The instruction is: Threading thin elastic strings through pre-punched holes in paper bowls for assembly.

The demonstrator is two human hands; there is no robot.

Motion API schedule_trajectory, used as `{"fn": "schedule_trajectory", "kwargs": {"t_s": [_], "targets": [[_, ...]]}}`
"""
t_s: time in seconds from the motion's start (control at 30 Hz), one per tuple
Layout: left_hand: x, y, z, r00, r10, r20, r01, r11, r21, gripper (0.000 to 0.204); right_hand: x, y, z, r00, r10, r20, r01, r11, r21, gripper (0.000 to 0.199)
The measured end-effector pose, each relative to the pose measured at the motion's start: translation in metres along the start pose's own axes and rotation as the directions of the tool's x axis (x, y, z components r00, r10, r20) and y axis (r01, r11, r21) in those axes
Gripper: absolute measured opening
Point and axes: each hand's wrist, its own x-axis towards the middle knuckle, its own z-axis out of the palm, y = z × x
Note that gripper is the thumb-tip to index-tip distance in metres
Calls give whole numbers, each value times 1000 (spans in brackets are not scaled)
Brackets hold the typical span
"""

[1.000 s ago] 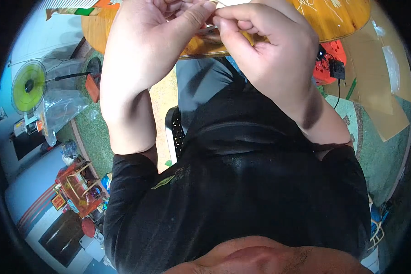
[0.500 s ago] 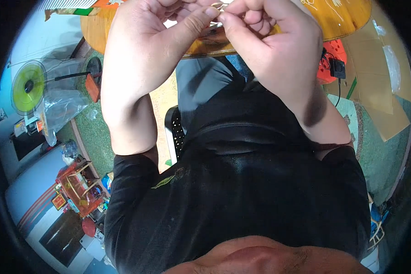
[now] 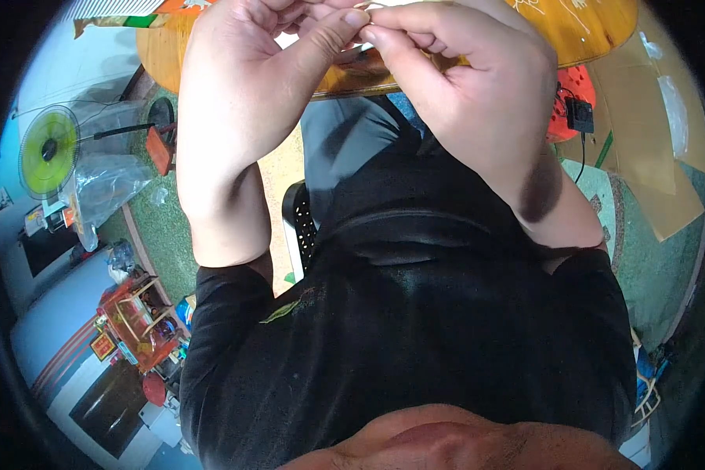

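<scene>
Over the near edge of the round wooden table (image 3: 603, 39), my two hands meet at the top of the view. My left hand (image 3: 262, 59) is closed, its thumb pressed against its fingers. Opposite it, my right hand (image 3: 482, 70) pinches with thumb and forefinger, the tips touching those of the left. A short bit of a thin pale strand (image 3: 370, 5) shows between the fingertips; the rest is hidden by the fingers and the upper edge of the picture. More thin pale strands (image 3: 578, 6) lie on the table to the right.
On the left stand a green-bladed fan (image 3: 49, 149) and a clear plastic bag (image 3: 106, 188). A red stool (image 3: 580, 82) with a black adapter (image 3: 580, 116) and its cable is at the right, beside cardboard sheets (image 3: 642, 149). A white chair part (image 3: 298, 227) shows near my left side.
My right thumb and forefinger have shifted slightly left, and the forefinger is now straighter. The pale strand between the fingertips has moved up a little. Both hands keep their pinch.
</scene>
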Motion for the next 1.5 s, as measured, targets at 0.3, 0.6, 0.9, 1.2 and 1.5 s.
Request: {"fn": "schedule_trajectory", "kwargs": {"t_s": [0.3,0.6,0.9,1.2,1.5], "targets": [[-6,7,2,992,102,-72,-69,926,370,6,46,-59,-9,512,833,208,-735,551,-395,7],[-17,-7,7,833,542,-112,-389,717,578,22,34,-42,-22,239,936,258,-970,244,15,16],[-17,-10,0,701,678,222,-528,285,800,23,34,-43,-21,131,951,278,-991,115,73,17],[-10,-15,2,661,700,269,-559,221,799,17,40,-47,-26,275,909,314,-938,326,-121,17],[-10,-25,8,777,628,-23,-482,620,619,8,16,-17,-21,810,521,269,-499,853,-151,9]]}}
